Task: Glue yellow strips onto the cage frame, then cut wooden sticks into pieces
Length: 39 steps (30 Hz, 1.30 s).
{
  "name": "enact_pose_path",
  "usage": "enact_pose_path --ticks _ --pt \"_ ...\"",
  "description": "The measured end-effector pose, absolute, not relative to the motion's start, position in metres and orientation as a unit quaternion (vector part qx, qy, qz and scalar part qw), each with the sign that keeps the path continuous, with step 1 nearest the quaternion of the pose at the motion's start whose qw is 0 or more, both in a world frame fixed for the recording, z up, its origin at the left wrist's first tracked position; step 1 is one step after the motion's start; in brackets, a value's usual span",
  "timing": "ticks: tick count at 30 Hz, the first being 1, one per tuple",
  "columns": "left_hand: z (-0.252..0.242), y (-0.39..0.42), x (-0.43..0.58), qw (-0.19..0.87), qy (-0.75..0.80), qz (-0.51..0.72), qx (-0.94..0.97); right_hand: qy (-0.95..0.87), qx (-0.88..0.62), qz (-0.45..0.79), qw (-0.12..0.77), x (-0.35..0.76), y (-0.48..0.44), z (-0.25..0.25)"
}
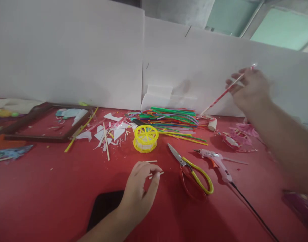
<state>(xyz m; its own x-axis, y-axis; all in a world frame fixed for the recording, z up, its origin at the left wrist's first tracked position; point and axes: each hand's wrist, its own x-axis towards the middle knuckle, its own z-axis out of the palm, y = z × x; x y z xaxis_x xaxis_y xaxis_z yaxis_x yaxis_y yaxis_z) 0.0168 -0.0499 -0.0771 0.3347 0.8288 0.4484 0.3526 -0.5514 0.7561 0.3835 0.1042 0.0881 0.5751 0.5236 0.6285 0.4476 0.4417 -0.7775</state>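
My right hand (253,85) is raised at the right, in front of the white board, closed on a long thin red-and-white stick (221,96). The stick slants down left toward a bundle of coloured craft stems (169,117). Low over the table, my left hand (141,186) pinches a short pale stick (162,173) between thumb and fingertips. Another short stick (151,161) lies just beyond it. A small yellow wheel-shaped piece with pale sides (145,138) stands behind that hand. Scissors (191,168) with yellow and red handles lie partly spread between both hands.
A pink glue gun (216,161) rests right of the scissors, its black cord running to the front. White paper scraps (115,132) and a brown frame (40,137) lie left. A dark flat object (103,205) sits beside my left wrist. White boards (68,53) wall the back.
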Motion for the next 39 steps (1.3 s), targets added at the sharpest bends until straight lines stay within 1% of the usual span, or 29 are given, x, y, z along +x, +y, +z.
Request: enact_pose_path --ticks 1,3,4,9,13,16,18,20,23,25,27,28,29,30,32,35,37,38,39 --pt "-0.077 -0.05 0.017 0.278 0.386 0.427 0.769 -0.459 -0.514 0.066 0.721 0.368 0.098 0.078" --pt "-0.078 -0.049 0.017 0.279 0.389 0.423 0.77 -0.465 -0.436 0.214 0.74 0.334 0.083 0.055" --pt "-0.078 -0.049 0.017 0.281 0.39 0.421 0.77 -0.477 -0.427 0.238 0.731 0.318 0.075 0.043" --pt "-0.077 -0.049 0.016 0.294 0.387 0.406 0.774 -0.527 -0.423 0.286 0.679 0.271 0.052 -0.017" --pt "-0.077 -0.05 0.014 0.298 0.387 0.401 0.775 -0.547 -0.458 0.29 0.638 0.267 0.045 -0.058" --pt "-0.078 -0.05 0.014 0.3 0.39 0.396 0.775 -0.556 -0.488 0.293 0.606 0.265 0.04 -0.078" --pt "-0.077 -0.05 0.015 0.303 0.393 0.394 0.774 -0.57 -0.502 0.293 0.581 0.262 0.036 -0.081" --pt "-0.077 -0.05 0.016 0.308 0.393 0.399 0.769 -0.589 -0.51 0.285 0.559 0.255 0.031 -0.073" --pt "-0.078 -0.051 0.016 0.334 0.397 0.434 0.737 -0.625 -0.51 0.258 0.532 0.239 0.015 -0.046" --pt "-0.079 -0.051 0.015 0.368 0.397 0.47 0.697 -0.678 -0.497 0.233 0.49 0.226 -0.002 -0.028" --pt "-0.08 -0.052 0.012 0.398 0.377 0.501 0.67 -0.836 -0.435 0.123 0.31 0.215 -0.019 -0.018" --pt "-0.08 -0.053 0.011 0.404 0.362 0.505 0.672 -0.88 -0.404 0.061 0.243 0.211 -0.026 -0.017" --pt "-0.08 -0.053 0.01 0.402 0.348 0.499 0.684 -0.906 -0.377 0.004 0.191 0.209 -0.033 -0.018" --pt "-0.079 -0.054 0.01 0.391 0.342 0.485 0.704 -0.921 -0.353 -0.038 0.159 0.209 -0.037 -0.02" --pt "-0.078 -0.054 0.011 0.346 0.347 0.437 0.754 -0.935 -0.318 -0.086 0.133 0.212 -0.042 -0.027" --pt "-0.076 -0.055 0.016 0.266 0.355 0.373 0.815 -0.951 -0.267 -0.098 0.121 0.225 -0.035 -0.034" --pt "-0.076 -0.055 0.018 0.227 0.357 0.363 0.83 -0.961 -0.241 -0.069 0.121 0.241 -0.02 -0.034" --pt "-0.076 -0.055 0.018 0.213 0.369 0.369 0.826 -0.96 -0.246 -0.037 0.131 0.252 -0.009 -0.032" --pt "-0.076 -0.055 0.018 0.206 0.389 0.377 0.815 -0.947 -0.278 0.009 0.159 0.265 0.004 -0.029"
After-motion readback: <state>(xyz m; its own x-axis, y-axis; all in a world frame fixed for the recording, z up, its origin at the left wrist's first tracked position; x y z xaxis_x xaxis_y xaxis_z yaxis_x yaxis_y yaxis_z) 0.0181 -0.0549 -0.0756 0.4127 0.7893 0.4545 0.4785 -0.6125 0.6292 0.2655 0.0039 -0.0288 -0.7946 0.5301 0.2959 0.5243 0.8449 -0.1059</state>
